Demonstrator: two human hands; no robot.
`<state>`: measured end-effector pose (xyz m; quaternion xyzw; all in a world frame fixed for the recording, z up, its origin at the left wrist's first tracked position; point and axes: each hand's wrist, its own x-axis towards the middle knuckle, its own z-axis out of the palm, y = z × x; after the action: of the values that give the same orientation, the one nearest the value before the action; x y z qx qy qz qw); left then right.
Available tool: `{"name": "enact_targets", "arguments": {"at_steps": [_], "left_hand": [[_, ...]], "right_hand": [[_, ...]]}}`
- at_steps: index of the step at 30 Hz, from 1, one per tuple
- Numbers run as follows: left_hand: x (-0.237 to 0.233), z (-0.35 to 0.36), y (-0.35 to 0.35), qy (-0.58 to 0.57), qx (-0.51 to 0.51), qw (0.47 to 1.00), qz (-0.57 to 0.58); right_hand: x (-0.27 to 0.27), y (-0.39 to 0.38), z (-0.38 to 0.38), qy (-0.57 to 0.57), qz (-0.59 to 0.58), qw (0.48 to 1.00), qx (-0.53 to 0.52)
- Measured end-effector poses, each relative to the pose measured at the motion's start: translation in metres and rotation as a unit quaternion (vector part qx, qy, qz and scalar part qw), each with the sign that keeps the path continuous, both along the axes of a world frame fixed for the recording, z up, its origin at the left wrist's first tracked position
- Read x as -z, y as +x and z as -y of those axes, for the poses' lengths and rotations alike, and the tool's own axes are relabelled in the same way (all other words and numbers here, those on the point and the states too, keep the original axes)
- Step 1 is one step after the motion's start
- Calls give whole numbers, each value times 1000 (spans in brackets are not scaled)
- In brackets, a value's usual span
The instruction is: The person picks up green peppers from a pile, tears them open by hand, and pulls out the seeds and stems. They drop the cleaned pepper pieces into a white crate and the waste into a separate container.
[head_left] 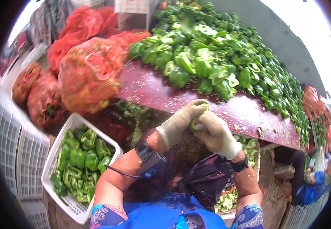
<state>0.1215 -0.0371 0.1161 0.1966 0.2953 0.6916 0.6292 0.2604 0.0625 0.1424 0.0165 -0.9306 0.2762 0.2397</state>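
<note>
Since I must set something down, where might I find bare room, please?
Scattered bits aside, the red tabletop is free between the large mesh sack and pepper heap, and rightward of the right hand, below the heap. Under the heap and inside the white basket, it is crowded.

No lettering can be read; the pale mark on the black wrist device is too tiny.

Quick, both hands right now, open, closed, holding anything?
Left hand: closed, gloved, holding a green pepper piece.
Right hand: closed, gloved, fingers on the same piece; exact grip partly hidden.
</note>
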Motion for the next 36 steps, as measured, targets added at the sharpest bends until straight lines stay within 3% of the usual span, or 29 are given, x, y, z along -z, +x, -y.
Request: {"name": "enact_targets", "arguments": {"at_steps": [3,5,6,8,10,13,16,17,18,19,20,22,26,28,29,30,31,32,33,34,36], "left_hand": [[21,-52,0,25,-25,999,-22],[29,-72,4,32,-51,992,-107],[27,-76,5,-17,-32,998,-61],[18,-68,4,-87,4,996,6],[28,-52,-13,-79,-14,997,-12],[6,9,-49,-83,-108,987,-90],[26,83,-100,-94,-290,931,-199],[33,107,-119,-88,-304,938,-140],[43,136,-126,-87,-334,935,-81],[47,149,-127,-66,-367,927,-34],[54,162,-130,-15,-345,938,22],[51,175,-119,2,-338,941,-24],[43,153,-107,93,-266,957,68],[36,145,-104,14,-327,936,-130],[32,137,-99,-24,-348,909,-226],[23,123,-85,-76,-399,838,-364],[24,106,-83,-55,-443,680,-581],[26,86,-83,-20,-459,471,-753],[35,64,-81,-31,-471,424,-773],[48,41,-92,4,-483,329,-811],[110,0,-135,-136,-336,295,-884]], "right_hand": [[20,-4,-15,111,-93,983,116],[27,1,-29,179,-120,955,204],[31,2,-36,212,-130,937,245],[44,14,-75,235,-59,915,323],[56,28,-119,332,184,830,409],[49,13,-172,322,158,816,454],[51,-35,-239,287,2,870,402],[49,-53,-251,301,-11,874,381],[57,-70,-271,296,-109,885,343],[59,-83,-279,274,-59,887,366],[41,-103,-275,149,135,908,368],[79,-117,-297,213,79,911,345],[88,-111,-277,266,46,888,373],[82,-94,-248,309,-29,868,387],[73,-85,-229,332,-60,864,373],[64,-75,-210,356,-88,858,359],[61,-65,-199,352,-93,862,352],[54,-57,-184,342,-114,873,329],[46,-49,-168,343,-115,875,321],[38,-40,-154,345,-116,878,311],[28,-23,-133,339,-118,882,306]]}}
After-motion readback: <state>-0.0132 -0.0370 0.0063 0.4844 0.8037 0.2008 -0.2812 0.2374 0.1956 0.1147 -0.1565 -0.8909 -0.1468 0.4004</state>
